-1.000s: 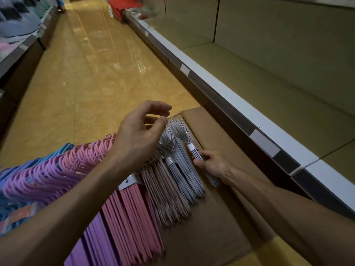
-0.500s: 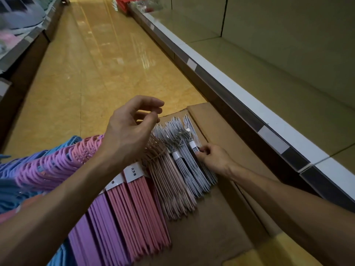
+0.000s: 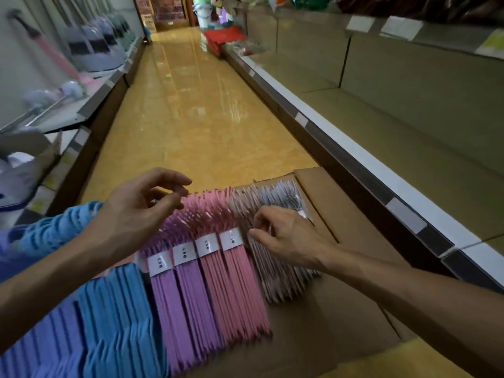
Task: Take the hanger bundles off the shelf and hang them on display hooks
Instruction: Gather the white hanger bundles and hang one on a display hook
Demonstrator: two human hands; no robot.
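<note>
Selection step: banded hanger bundles lie in a row on flattened cardboard (image 3: 351, 334), blue (image 3: 109, 317) farthest from the shelf (image 3: 409, 148), then purple (image 3: 174, 301), pink (image 3: 234, 282) and grey (image 3: 283, 274) nearest it. The right hand (image 3: 289, 238), fingers narrowly curled, rests on the grey bundle without a closed grip; the left hand (image 3: 136, 214) hovers half open, holding nothing, over the purple hooks. The next move probably calls for closing the right fingers around one whole bundle near its band; no display hooks are visible.

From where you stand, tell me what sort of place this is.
Most likely a household-goods shop aisle: long shelving with price-label strips on both sides, banded hanger bundles laid out in colours, and dustpans on display.
</note>
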